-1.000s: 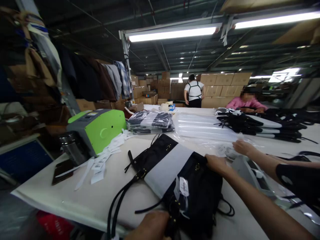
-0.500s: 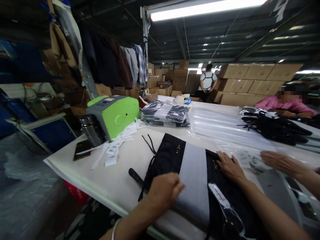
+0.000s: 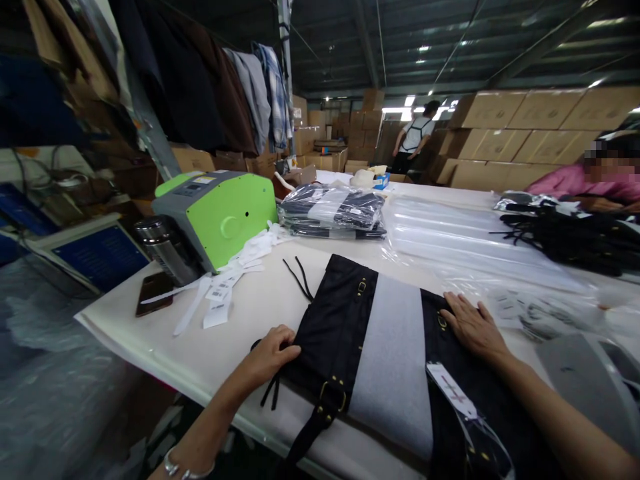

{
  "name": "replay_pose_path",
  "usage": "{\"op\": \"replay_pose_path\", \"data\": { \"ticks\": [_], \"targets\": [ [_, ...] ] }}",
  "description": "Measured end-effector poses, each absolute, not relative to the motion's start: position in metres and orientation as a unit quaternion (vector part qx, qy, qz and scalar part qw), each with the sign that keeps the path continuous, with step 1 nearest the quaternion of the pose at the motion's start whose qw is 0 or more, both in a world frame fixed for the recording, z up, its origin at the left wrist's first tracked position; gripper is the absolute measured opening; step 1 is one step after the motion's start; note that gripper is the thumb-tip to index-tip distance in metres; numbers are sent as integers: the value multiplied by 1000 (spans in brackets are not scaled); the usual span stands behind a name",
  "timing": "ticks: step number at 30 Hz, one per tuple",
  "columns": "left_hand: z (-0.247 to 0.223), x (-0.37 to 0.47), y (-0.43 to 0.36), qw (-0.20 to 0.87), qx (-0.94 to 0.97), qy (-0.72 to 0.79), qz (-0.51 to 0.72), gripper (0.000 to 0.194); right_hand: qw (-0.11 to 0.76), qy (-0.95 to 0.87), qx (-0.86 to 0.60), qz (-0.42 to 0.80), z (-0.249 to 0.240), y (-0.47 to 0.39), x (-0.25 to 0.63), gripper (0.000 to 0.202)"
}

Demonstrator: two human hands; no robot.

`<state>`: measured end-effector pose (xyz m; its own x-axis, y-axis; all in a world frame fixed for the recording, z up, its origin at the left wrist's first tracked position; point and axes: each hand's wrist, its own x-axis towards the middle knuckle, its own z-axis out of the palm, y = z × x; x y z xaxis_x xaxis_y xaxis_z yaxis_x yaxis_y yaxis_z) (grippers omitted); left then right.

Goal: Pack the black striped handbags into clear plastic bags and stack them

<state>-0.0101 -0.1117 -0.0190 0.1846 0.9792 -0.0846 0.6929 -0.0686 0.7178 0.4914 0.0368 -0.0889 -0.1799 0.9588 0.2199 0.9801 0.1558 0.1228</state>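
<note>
A black bag (image 3: 333, 320) with gold buckles lies flat on the white table, a grey-white sheet (image 3: 395, 360) across its middle. My left hand (image 3: 273, 353) is at the bag's left edge, fingers curled together; what they hold, if anything, is hidden. My right hand (image 3: 473, 323) rests with spread fingers on the bag's upper right part, beside a buckle. A white tag (image 3: 451, 390) on a string lies on the black cloth right of the sheet. A black strap (image 3: 313, 430) hangs toward the table's front edge.
At the left stand a green and grey machine (image 3: 233, 217), a steel flask (image 3: 167, 250), a phone (image 3: 154, 295) and paper labels (image 3: 219, 300). Wrapped bags (image 3: 333, 212) and clear plastic sleeves (image 3: 450, 237) lie behind. Black items (image 3: 575, 233) and a person in pink (image 3: 565, 179) are at the right.
My left hand has moved left off the grey-white sheet to the bag's left edge, uncovering a strap and buckle. Another person's hand at the right has left the view. The far person has turned.
</note>
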Motion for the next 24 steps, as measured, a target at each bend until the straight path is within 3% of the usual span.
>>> {"op": "replay_pose_path", "data": {
  "ticks": [6,8,12,15,20,24],
  "targets": [
    [14,-30,-99,340,739,567,133,12,34,-759,-642,-102,-87,37,491,63],
    [38,-11,-96,263,741,595,167,17,30,-762,-640,-95,-86,37,491,63],
    [63,51,-84,70,804,535,248,48,34,-764,-636,-100,-88,39,494,63],
    [32,75,-70,35,855,487,177,74,36,-767,-632,-105,-92,39,497,63],
    [-44,52,-50,76,818,565,74,72,34,-764,-637,-99,-95,41,498,66],
    [-49,44,-49,114,807,574,76,74,31,-756,-649,-78,-92,42,495,67]
  ]
}}
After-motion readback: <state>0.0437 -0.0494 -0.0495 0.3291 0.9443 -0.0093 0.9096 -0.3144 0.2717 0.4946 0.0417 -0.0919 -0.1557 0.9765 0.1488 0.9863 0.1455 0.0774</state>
